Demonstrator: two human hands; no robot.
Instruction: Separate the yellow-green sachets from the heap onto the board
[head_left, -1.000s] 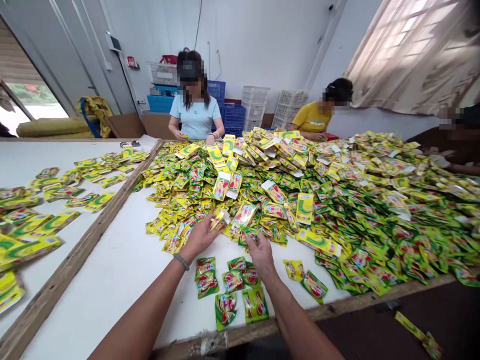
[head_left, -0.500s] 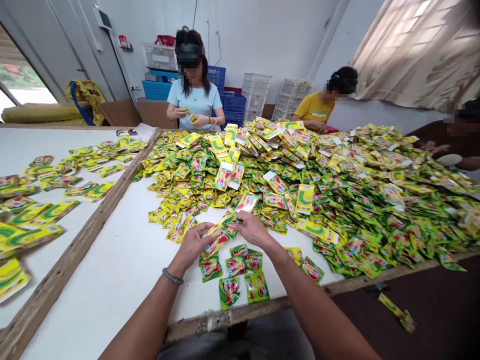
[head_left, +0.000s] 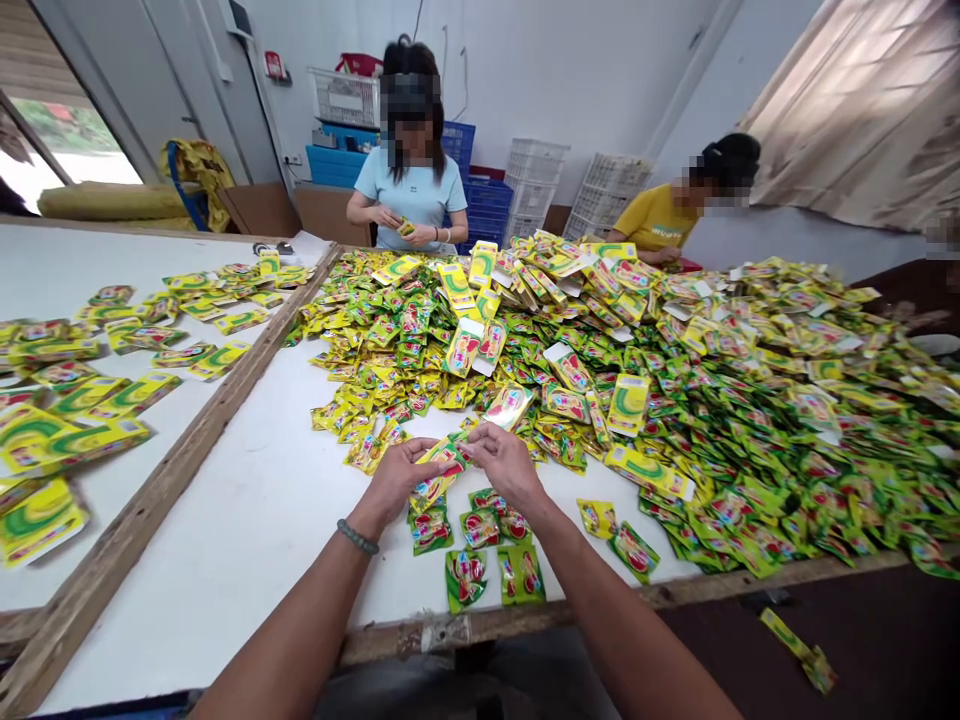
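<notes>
The left hand's (head_left: 397, 482) fingers pinch a small box (head_left: 437, 484) above the surface (head_left: 262, 510), near some loose packets (head_left: 480, 528), while the right hand's (head_left: 511, 470) fingers bunch at its far end, gripping what I cannot tell. Boxes beyond the wooden strip (head_left: 196, 440) look finished, but the big heap (head_left: 720, 440) of packets and boxes, some with open flaps, suggests much remains. Bare room lies left of the hands; the near edge (head_left: 600, 602) runs just below the loose packets.

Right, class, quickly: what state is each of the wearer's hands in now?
Left hand: closed, holding a yellow-green carton.
Right hand: curled at the carton's upper end; whether it grips anything cannot be told.
</notes>
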